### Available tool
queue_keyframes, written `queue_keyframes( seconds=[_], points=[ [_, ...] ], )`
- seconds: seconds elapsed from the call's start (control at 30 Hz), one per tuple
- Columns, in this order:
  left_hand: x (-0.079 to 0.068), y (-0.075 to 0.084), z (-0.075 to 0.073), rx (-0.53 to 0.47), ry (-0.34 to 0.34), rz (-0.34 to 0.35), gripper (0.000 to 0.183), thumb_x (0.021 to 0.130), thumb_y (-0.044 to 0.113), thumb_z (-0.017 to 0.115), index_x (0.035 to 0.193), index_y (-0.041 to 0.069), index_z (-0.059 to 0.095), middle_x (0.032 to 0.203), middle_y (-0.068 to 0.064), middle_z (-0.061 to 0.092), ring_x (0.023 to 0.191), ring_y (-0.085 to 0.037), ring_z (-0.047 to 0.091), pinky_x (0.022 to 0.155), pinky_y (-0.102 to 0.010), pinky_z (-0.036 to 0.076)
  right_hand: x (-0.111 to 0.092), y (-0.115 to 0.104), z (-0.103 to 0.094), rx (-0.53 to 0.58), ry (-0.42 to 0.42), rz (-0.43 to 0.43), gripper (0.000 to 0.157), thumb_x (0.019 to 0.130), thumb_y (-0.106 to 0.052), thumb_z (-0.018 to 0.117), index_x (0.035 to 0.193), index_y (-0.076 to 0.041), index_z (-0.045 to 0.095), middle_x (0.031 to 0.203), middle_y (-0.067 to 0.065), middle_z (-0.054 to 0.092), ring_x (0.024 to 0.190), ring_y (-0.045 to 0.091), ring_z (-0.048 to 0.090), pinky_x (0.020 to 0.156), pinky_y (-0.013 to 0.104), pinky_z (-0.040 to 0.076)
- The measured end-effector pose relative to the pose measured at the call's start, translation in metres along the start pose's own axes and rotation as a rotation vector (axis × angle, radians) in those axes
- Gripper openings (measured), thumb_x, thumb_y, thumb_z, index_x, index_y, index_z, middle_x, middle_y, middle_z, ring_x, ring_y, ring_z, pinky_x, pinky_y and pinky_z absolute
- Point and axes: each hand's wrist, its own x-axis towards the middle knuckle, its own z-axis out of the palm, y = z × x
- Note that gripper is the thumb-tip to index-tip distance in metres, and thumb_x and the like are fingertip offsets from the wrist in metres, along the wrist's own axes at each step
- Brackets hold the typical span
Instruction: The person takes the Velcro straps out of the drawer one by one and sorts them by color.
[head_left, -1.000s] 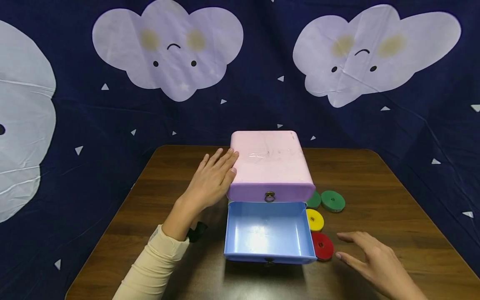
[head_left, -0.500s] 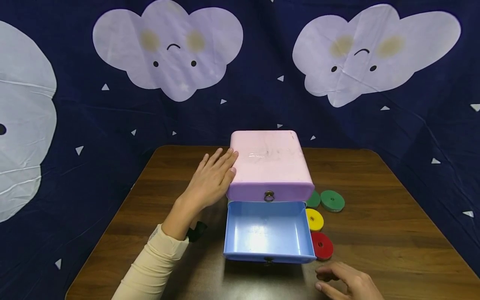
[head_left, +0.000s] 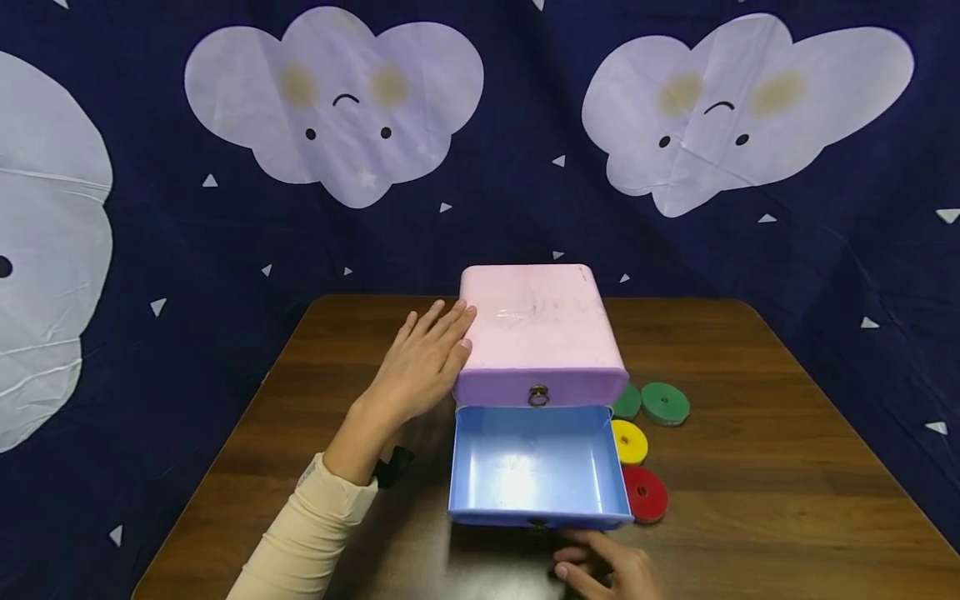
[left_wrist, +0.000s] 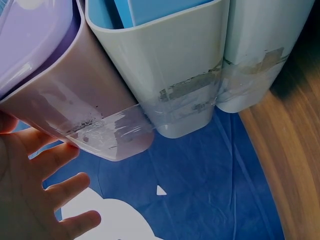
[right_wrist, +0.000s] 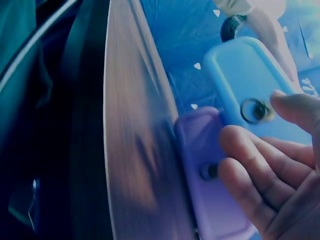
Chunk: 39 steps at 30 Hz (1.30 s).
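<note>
The left hand (head_left: 420, 358), fingers spread, touches the pink cabinet (head_left: 540, 325) toward the far edge of the tabletop (head_left: 757, 417); the right hand (head_left: 611, 571), loosely bent, is just beside the jutting blue drawer (head_left: 536, 462).

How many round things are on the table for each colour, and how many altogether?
Green discs: 2
Yellow disc: 1
Red disc: 1
Total discs in view: 4
</note>
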Motion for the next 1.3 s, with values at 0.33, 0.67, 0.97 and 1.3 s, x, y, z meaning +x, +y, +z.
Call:
queue_keyframes(
  seconds=[0.33, 0.67, 0.97, 1.3],
  points=[
    [-0.002, 0.001, 0.0, 0.007, 0.015, 0.003, 0.05, 0.102, 0.04, 0.022, 0.15, 0.024, 0.027, 0.157, 0.001, 0.025, 0.148, -0.023, 0.016, 0.119, -0.053, 0.012, 0.008, -0.007, 0.021, 0.246, 0.109, 0.242, 0.049, 0.082, -0.033, 0.071, 0.109, 0.008, 0.063, 0.086, 0.01, 0.073, 0.066, 0.012, 0.068, 0.058, 0.024, 0.056],
    [-0.003, 0.002, 0.003, 0.004, 0.012, 0.004, 0.05, 0.103, 0.04, 0.022, 0.15, 0.024, 0.026, 0.157, 0.002, 0.025, 0.148, -0.022, 0.015, 0.119, -0.053, 0.012, 0.015, -0.004, 0.034, 0.481, 0.077, 0.306, 0.045, 0.08, -0.031, 0.073, 0.097, 0.009, 0.066, 0.079, 0.011, 0.073, 0.068, 0.016, 0.069, 0.061, 0.028, 0.058],
    [-0.004, 0.002, 0.003, 0.008, 0.03, 0.002, 0.05, 0.102, 0.04, 0.024, 0.15, 0.024, 0.027, 0.156, 0.002, 0.026, 0.148, -0.023, 0.016, 0.119, -0.052, 0.011, 0.02, -0.008, 0.044, 0.518, 0.022, 0.306, 0.053, 0.078, -0.043, 0.072, 0.096, 0.007, 0.07, 0.076, 0.009, 0.074, 0.065, 0.011, 0.069, 0.053, 0.024, 0.054],
    [-0.004, 0.002, 0.003, 0.004, 0.033, 0.003, 0.05, 0.102, 0.039, 0.024, 0.15, 0.024, 0.028, 0.156, 0.002, 0.027, 0.148, -0.023, 0.017, 0.119, -0.052, 0.011, 0.028, -0.015, 0.039, 0.55, 0.042, 0.318, 0.041, 0.089, -0.028, 0.063, 0.102, 0.011, 0.066, 0.073, 0.007, 0.074, 0.056, 0.01, 0.066, 0.052, 0.024, 0.054]
  ],
)
